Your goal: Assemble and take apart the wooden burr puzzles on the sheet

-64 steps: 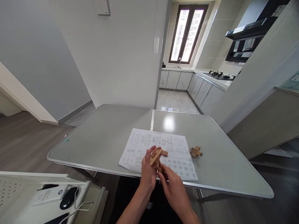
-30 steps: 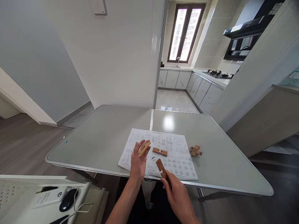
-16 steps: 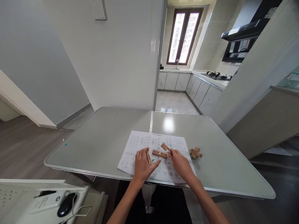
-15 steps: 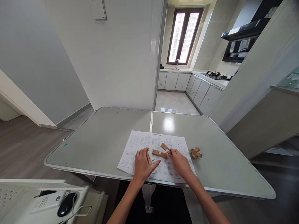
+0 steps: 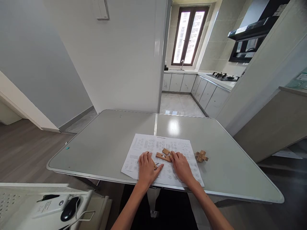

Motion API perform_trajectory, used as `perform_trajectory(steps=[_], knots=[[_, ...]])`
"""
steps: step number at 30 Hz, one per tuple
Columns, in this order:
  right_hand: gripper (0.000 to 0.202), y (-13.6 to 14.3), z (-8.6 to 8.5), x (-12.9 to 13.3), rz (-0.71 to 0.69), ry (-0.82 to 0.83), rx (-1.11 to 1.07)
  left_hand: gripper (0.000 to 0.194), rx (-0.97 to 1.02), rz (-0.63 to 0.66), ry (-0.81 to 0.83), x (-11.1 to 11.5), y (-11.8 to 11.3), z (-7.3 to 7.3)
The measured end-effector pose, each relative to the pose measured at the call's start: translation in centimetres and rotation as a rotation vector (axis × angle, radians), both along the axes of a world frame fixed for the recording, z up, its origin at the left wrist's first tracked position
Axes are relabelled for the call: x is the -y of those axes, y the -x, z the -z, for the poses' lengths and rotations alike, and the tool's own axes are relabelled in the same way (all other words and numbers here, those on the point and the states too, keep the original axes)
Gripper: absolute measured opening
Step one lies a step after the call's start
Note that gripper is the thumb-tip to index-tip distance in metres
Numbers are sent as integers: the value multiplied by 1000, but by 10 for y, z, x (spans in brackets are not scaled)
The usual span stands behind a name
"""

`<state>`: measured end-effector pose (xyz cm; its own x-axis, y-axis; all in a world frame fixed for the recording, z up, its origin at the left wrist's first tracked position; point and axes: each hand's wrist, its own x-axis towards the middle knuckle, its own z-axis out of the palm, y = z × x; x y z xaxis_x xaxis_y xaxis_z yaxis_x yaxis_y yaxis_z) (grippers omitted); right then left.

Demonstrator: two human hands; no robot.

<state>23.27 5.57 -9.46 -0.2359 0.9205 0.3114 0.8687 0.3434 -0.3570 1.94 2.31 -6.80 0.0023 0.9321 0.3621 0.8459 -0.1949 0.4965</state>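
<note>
A printed sheet (image 5: 141,142) with small diagrams lies near the table's front edge. My left hand (image 5: 146,169) rests on it, thumb spread, over a wooden piece (image 5: 155,166) that shows partly between thumb and fingers. My right hand (image 5: 181,164) has its fingers closed on the right end of a notched wooden piece (image 5: 165,151). Just in front of that piece lies another notched wooden piece (image 5: 163,157), flat on the sheet and close to my right fingertips. To the right of the sheet sits an assembled wooden block puzzle (image 5: 201,156).
The grey-green table (image 5: 120,134) has a seam down its middle. At the lower left stands a white cart (image 5: 21,204) holding a black mouse (image 5: 70,209) and a white box (image 5: 49,206). A small teal bit (image 5: 67,148) lies near the left edge.
The piece in my right hand has come down and in, from angled away to lying beside the other notched piece. My left hand has flattened slightly over its piece.
</note>
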Motion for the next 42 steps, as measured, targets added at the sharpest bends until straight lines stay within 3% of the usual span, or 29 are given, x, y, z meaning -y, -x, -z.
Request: perform_trajectory(steps=[8, 15, 20, 28, 34, 42], knots=[[46, 0, 4, 2, -49, -36, -118, 80, -31, 146, 39, -2, 0, 8], [43, 0, 3, 1, -67, -36, -221, 87, -52, 271, 44, -14, -28, 10], [44, -3, -2, -1, -74, -11, -321, 81, -93, 277, 39, -27, -43, 15], [40, -4, -6, -1, -16, 45, -523, 55, -179, 203, 43, -49, -57, 17], [36, -5, -10, 1, 35, 92, -634, 54, -229, 92, 74, -80, -38, 15], [31, -5, -19, 3, 63, 142, -726, 59, -278, -94, 92, -104, 19, 8]])
